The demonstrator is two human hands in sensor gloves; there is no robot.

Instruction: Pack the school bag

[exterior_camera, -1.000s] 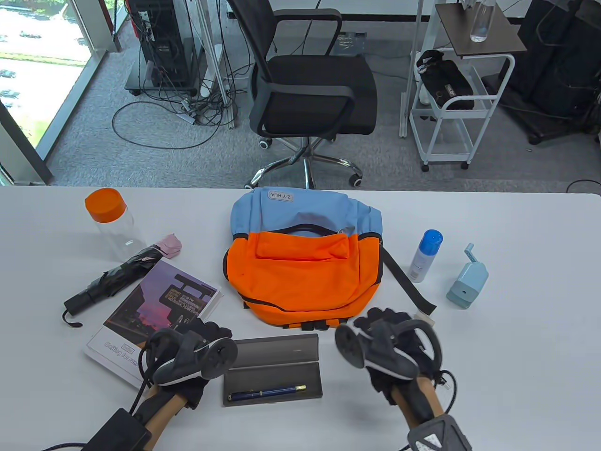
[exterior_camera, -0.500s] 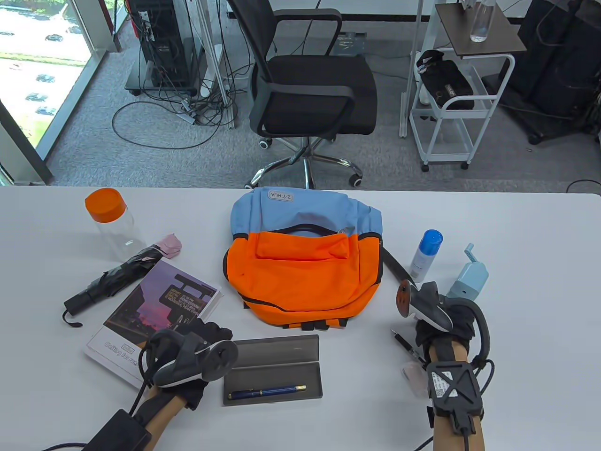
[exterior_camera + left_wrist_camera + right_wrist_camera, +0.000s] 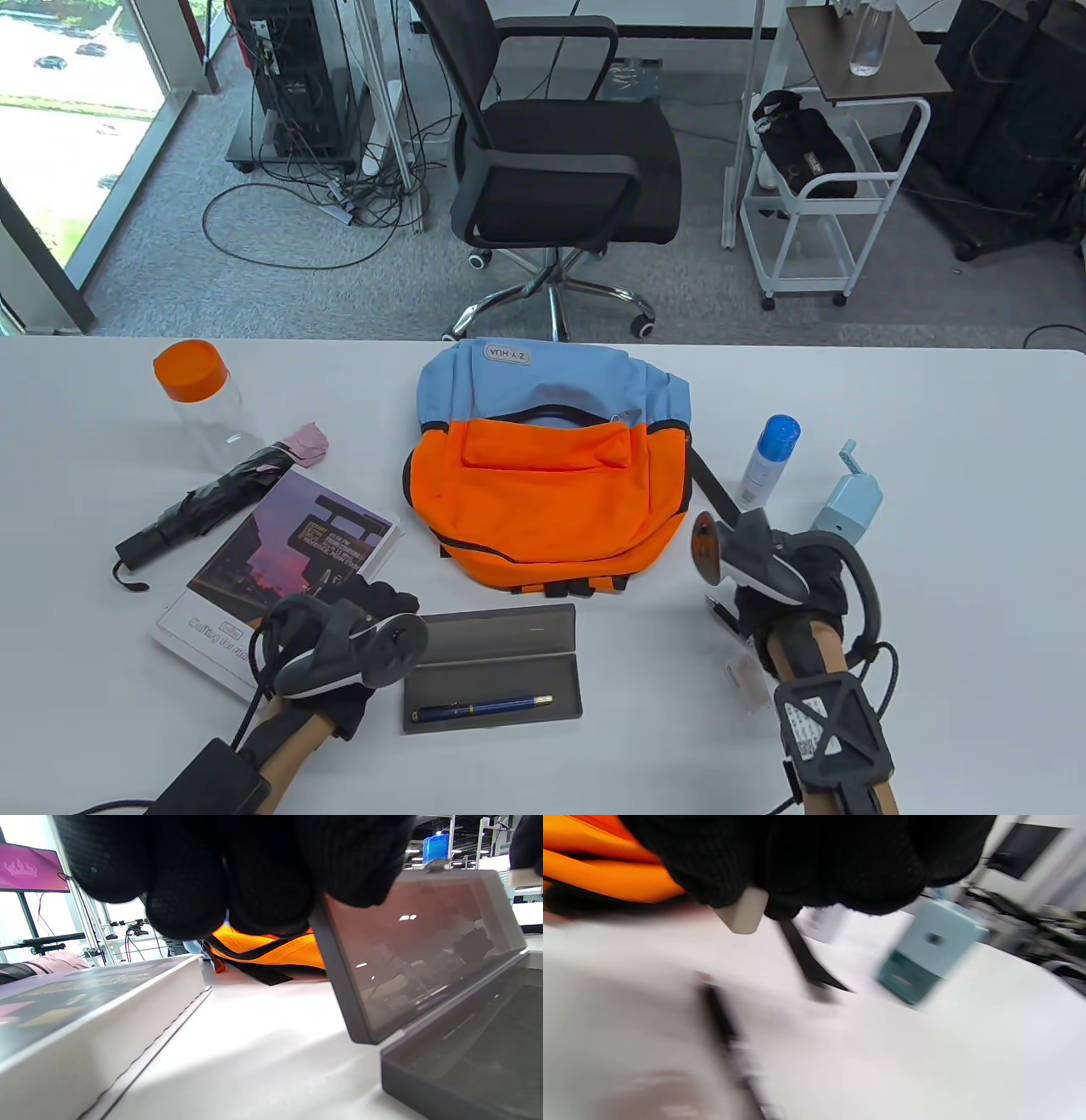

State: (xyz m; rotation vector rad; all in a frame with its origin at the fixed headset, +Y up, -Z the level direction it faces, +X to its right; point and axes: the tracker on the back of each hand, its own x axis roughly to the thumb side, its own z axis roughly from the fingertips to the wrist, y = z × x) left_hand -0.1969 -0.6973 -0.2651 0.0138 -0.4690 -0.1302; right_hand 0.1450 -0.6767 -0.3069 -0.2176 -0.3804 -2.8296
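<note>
The orange and blue backpack (image 3: 543, 492) lies flat at the table's middle. In front of it a grey pencil case (image 3: 509, 671) stands open with a blue pen (image 3: 479, 711) inside. My left hand (image 3: 373, 607) is at the case's left end, and its curled fingers (image 3: 229, 878) hold the raised lid (image 3: 424, 955) at its corner. My right hand (image 3: 797, 577) is by the backpack's black strap (image 3: 713, 492). It pinches a small white eraser (image 3: 742, 914) just above the table. A black pen (image 3: 721, 613) lies beside that hand.
A book (image 3: 280, 569), a folded black umbrella (image 3: 212, 501) and an orange-capped bottle (image 3: 204, 407) are on the left. A blue-capped spray bottle (image 3: 768, 463) and a light blue sharpener (image 3: 844, 509) stand close behind my right hand. A small clear item (image 3: 747, 675) lies under my right wrist.
My right hand moved from the backpack's front edge to the strap's end, covered the eraser lying there, and now has it pinched, drifting slightly left. My left hand has not moved.
</note>
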